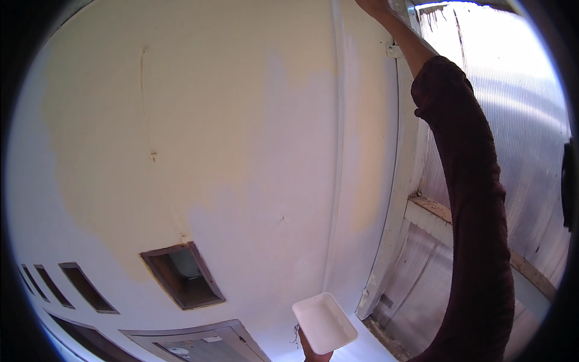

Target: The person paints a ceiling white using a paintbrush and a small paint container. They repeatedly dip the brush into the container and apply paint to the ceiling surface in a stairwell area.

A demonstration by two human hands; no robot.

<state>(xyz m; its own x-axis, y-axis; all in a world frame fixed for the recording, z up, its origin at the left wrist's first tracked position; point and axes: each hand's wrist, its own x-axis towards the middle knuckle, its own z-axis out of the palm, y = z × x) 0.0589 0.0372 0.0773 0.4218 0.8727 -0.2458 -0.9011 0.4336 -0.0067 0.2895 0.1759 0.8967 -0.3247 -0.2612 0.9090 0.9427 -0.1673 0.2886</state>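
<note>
A shallow white rectangular tray [325, 323] with rounded corners is held up near the bottom middle by my left hand [315, 355]. That hand shows just below and behind the tray's near edge; its fingers are mostly hidden. My right arm, in a dark maroon sleeve, reaches high up along the right side. At the top edge, my right hand [373, 5] is cut off by the picture, close to the top of the wall. Its fingers, and anything in them, are out of sight. The wall [229, 133] carries cream-yellow areas and whitish areas with uneven borders.
A vertical strip [338, 151] runs down the wall. Right of it stand a pale post [398, 211] with a hinge [393, 51] and ribbed translucent panels [512, 120] with a wooden rail [429, 208]. Lower left are a framed square opening [184, 277], narrow openings and a door frame [181, 332].
</note>
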